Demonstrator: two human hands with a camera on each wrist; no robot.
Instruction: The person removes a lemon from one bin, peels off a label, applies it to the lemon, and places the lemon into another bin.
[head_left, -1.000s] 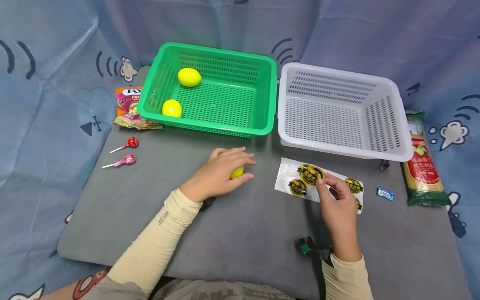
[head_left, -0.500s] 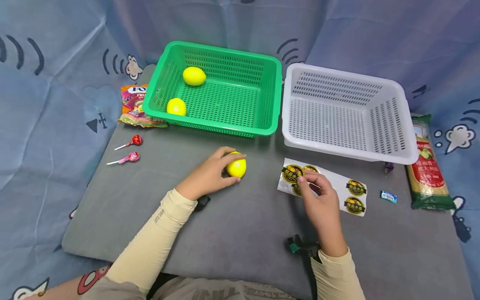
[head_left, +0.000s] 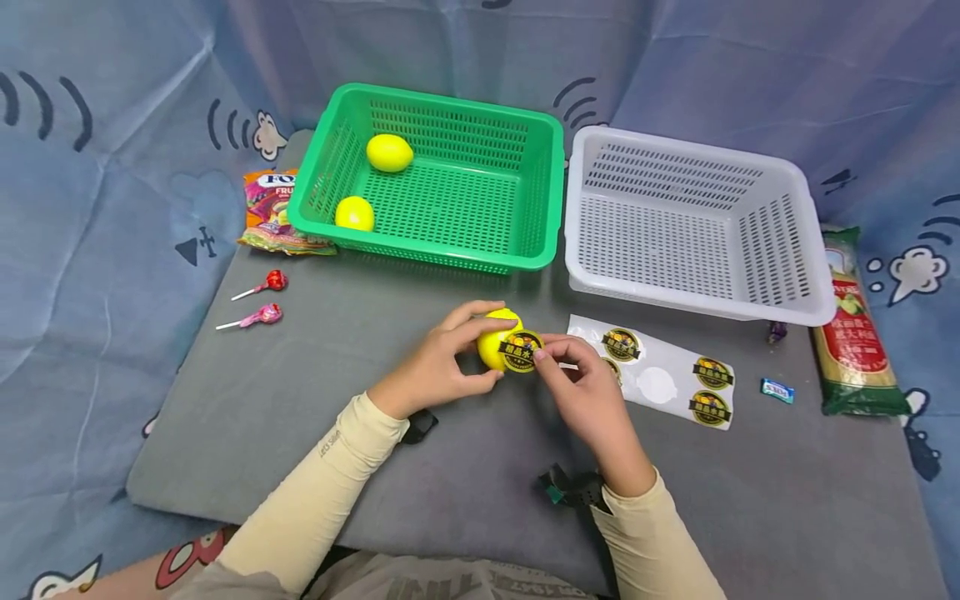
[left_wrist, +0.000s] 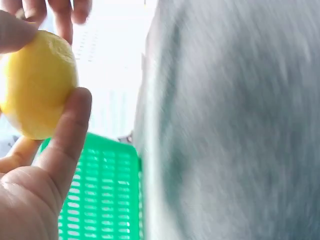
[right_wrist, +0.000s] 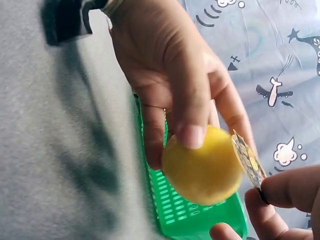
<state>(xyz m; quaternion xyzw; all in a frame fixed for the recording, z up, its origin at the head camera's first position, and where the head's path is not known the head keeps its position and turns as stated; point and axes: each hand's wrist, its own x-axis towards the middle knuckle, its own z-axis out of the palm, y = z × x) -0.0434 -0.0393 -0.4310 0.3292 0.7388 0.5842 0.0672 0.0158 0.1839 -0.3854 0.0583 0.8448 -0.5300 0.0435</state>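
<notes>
My left hand (head_left: pixel 442 362) grips a yellow lemon (head_left: pixel 495 343) just above the grey mat, thumb and fingers curled round it (left_wrist: pixel 37 85). My right hand (head_left: pixel 577 375) pinches a round black-and-yellow sticker (head_left: pixel 521 351) and holds it against the lemon's right side (right_wrist: pixel 248 159). The white sticker sheet (head_left: pixel 660 375) lies to the right with several stickers left and one bare round patch. Two more lemons (head_left: pixel 389 152) (head_left: pixel 354 213) lie in the green basket (head_left: pixel 525 250). The white basket (head_left: pixel 592 275) beside it holds nothing.
A candy bag (head_left: pixel 270 212) lies left of the green basket, with two lollipops (head_left: pixel 258 286) (head_left: pixel 255 317) below it. A noodle packet (head_left: pixel 855 325) and a small blue wrapped candy (head_left: pixel 777 390) lie at the right. Blue printed cloth surrounds the mat.
My right hand peeled a sticker off the sheet and carried it left to the lemon. My left hand lifted and turned the lemon toward it.
</notes>
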